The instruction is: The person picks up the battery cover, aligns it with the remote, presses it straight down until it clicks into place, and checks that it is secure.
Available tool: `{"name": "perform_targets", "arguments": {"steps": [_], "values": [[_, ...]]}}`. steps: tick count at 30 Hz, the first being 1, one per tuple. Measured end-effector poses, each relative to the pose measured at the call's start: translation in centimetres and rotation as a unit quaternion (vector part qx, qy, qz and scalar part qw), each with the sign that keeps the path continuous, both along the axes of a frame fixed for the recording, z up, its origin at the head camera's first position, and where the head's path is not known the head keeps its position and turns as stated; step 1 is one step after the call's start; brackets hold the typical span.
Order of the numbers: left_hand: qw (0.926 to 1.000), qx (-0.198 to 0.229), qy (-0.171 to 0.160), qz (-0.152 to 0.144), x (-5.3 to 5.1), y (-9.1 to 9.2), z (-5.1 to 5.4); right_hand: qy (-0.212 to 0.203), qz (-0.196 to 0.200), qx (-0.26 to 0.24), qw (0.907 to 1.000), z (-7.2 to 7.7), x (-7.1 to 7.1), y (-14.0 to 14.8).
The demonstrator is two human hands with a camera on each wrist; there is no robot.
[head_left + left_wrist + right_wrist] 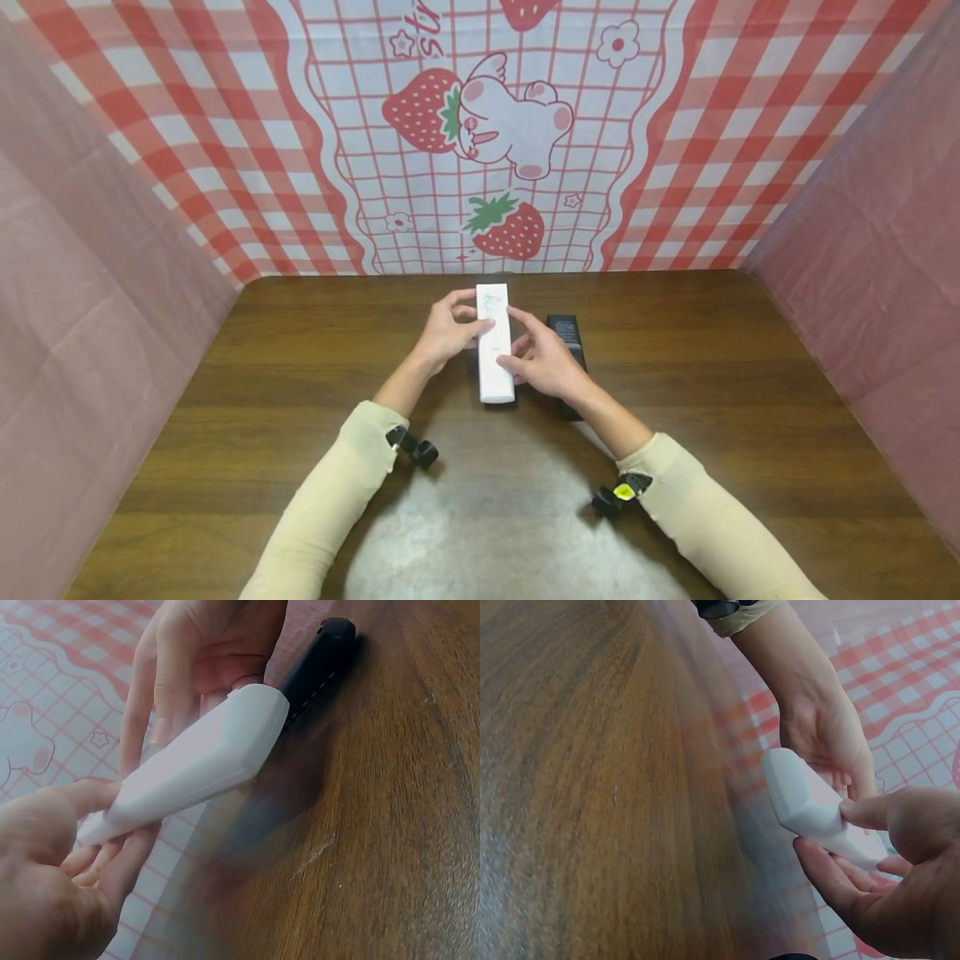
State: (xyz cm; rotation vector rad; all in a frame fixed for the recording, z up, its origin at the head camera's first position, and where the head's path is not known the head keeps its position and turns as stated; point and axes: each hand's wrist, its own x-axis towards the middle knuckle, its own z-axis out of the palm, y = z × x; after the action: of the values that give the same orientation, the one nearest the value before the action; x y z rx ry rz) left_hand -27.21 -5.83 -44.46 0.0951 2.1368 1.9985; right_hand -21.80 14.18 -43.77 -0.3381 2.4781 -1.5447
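A long white case point(496, 379) with teal lettering near its far end is held above the table between both hands. My left hand point(447, 331) pinches its far left part, thumb on the top face and fingers beneath. From the right, my right hand point(551, 364) grips the nearer half, its thumb on top and its index finger along the side. In the left wrist view the case's point(202, 761) rounded near end faces the camera. The right wrist view shows the fingers of the right hand point(907, 877) under the case point(810, 795).
A black oblong object point(564, 330) with small pale print lies right of the case, partly hidden behind the right hand and forearm. The brown wooden table point(300, 467) ends at a strawberry-patterned cloth point(480, 125). Pink cloth point(862, 250) hangs at both sides.
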Motion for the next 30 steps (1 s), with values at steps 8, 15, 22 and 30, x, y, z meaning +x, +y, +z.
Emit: {"name": "perform_targets", "arguments": {"steps": [8, 15, 22, 30], "values": [[0.9990, -0.043, -0.011, -0.002, 0.20, 0.17, -0.26, -0.025, -0.002, 0.018, 0.9995, -0.46, 0.08, -0.11], [0.9972, -0.073, -0.017, 0.007, 0.23, 0.30, -0.77, -0.033, -0.007, 0.022, 0.9992, -0.75, 0.23, -0.23], [0.9957, -0.090, -0.014, 0.014, 0.52, 0.57, -0.69, -0.036, -0.017, 0.042, 0.9983, -0.74, 0.25, -0.36], [0.9941, -0.105, -0.014, 0.022, 0.81, 0.81, -0.76, -0.049, -0.029, 0.072, 0.9958, -0.74, 0.46, -0.64]]}}
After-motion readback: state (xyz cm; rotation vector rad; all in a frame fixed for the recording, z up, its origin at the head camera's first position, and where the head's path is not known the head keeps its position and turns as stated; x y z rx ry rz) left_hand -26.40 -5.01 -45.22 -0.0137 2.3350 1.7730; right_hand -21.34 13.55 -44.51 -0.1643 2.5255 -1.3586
